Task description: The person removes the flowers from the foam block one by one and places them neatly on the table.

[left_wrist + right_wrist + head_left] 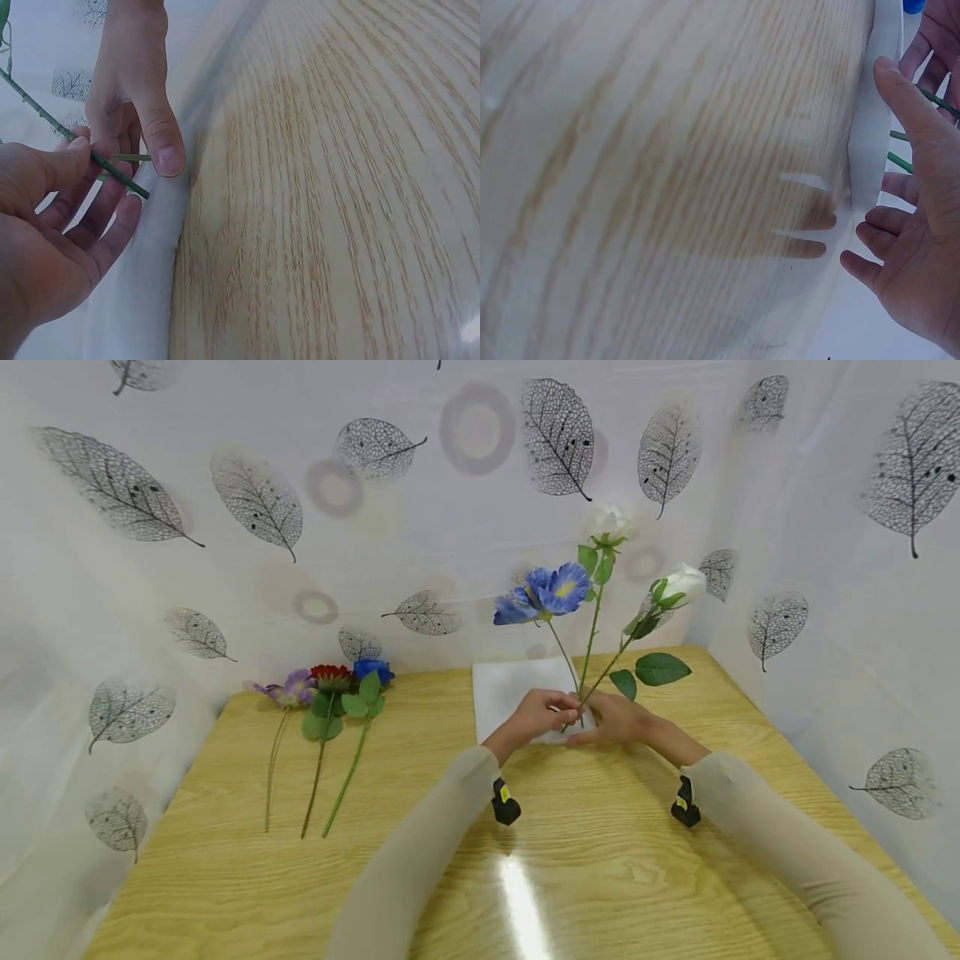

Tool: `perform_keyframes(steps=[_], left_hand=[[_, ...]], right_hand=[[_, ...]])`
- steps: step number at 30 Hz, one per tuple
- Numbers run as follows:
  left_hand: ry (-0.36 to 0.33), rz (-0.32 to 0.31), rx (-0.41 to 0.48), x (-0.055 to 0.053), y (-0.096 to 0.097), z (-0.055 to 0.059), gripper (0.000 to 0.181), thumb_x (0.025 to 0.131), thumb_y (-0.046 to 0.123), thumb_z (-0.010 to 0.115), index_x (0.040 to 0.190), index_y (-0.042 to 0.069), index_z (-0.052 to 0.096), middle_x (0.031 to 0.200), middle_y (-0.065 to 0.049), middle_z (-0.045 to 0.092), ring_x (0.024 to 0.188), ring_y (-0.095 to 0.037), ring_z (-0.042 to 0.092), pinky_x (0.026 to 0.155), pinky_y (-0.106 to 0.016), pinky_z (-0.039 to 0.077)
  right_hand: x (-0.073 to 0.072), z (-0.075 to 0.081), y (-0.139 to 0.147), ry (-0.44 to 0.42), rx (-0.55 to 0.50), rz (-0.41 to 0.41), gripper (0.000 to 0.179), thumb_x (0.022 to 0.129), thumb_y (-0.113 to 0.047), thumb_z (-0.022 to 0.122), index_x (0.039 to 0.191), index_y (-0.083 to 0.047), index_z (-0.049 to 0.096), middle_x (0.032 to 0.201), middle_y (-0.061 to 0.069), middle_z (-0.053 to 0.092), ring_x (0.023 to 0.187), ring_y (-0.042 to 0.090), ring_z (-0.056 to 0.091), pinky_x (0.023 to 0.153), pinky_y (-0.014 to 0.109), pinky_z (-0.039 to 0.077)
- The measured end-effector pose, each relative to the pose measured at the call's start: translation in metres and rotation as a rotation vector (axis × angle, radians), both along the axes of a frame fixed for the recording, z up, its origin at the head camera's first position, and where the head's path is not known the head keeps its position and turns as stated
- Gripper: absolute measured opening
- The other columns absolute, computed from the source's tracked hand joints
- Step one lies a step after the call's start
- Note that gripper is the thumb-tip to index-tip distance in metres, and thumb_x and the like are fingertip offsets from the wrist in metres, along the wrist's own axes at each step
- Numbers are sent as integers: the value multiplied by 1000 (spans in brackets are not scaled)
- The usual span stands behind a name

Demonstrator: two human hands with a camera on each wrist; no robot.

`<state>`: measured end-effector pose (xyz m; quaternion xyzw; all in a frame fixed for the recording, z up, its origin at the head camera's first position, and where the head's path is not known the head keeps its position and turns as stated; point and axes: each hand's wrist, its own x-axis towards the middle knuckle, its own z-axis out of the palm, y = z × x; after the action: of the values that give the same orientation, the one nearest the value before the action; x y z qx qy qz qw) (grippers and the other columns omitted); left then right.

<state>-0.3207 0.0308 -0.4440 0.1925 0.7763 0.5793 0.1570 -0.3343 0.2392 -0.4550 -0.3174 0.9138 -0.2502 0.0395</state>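
Note:
In the head view, two white roses and a blue flower (pixel 555 591) stand upright over a white pad (pixel 495 681), stems meeting between the hands. My left hand (pixel 536 714) pinches the green stem (pixel 45 116) of the right-leaning white rose (pixel 681 587) near its lower end. Thumb and fingers of my right hand (pixel 618 717) gather the stems of the taller white rose (pixel 609 527) and the blue flower. Two cut stem ends (pixel 900 161) show between the right thumb and fingers in the right wrist view. Both hands are close together over the pad's front edge.
On the table's left lie a purple flower (pixel 294 687), a red flower (pixel 332 677) and a blue rose (pixel 373 672), side by side, stems toward the front. A leaf-printed curtain (pixel 465 527) encloses the wooden table (pixel 247 893) behind and at both sides.

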Motion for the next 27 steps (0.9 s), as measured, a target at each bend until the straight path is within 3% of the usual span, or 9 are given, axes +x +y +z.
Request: perform_keyframes(steps=[6, 12, 16, 19, 22, 27], left_hand=[[26, 0, 10, -1, 0, -3, 23, 101, 10, 64, 118, -1, 73, 116, -21, 72, 101, -33, 69, 81, -35, 62], [25, -2, 33, -2, -1, -5, 24, 101, 12, 64, 120, 0, 73, 117, -20, 72, 104, -38, 69, 76, -32, 62], [0, 14, 80, -4, 0, -4, 25, 101, 13, 64, 121, 1, 73, 115, -20, 73, 97, -25, 70, 82, -34, 63], [-22, 33, 127, -7, 0, -2, 25, 101, 13, 64, 122, 1, 72, 114, -20, 73, 91, -13, 68, 87, -38, 63], [-30, 38, 148, -8, -1, 3, 25, 101, 12, 64, 122, 0, 71, 112, -21, 73, 88, -9, 66, 88, -39, 63], [-37, 31, 144, -8, -3, 9, 26, 101, 14, 65, 123, 1, 71, 113, -20, 73, 91, -13, 69, 90, -42, 63]], right_hand=[[0, 0, 1, 16, 47, -24, 45, 81, -44, 86, 108, -17, 62, 103, 1, 66, 83, 16, 56, 69, 30, 44], [-2, -1, 2, 12, 71, -46, 58, 82, -51, 83, 123, -16, 62, 124, 7, 67, 111, 29, 66, 87, 45, 55], [-2, -1, 3, -12, 72, -42, 65, 83, -49, 82, 131, -11, 60, 136, 13, 63, 120, 36, 63, 93, 53, 54], [-3, -2, 4, -33, 93, -44, 81, 85, -49, 81, 146, -4, 51, 150, 21, 52, 131, 42, 56, 103, 58, 50], [-3, -1, 4, -52, 118, -52, 100, 86, -51, 79, 159, 0, 31, 162, 25, 35, 143, 46, 42, 113, 62, 42], [-2, 1, 4, -85, 119, -64, 105, 86, -51, 79, 161, 0, 24, 164, 25, 30, 147, 47, 36, 115, 63, 38]])
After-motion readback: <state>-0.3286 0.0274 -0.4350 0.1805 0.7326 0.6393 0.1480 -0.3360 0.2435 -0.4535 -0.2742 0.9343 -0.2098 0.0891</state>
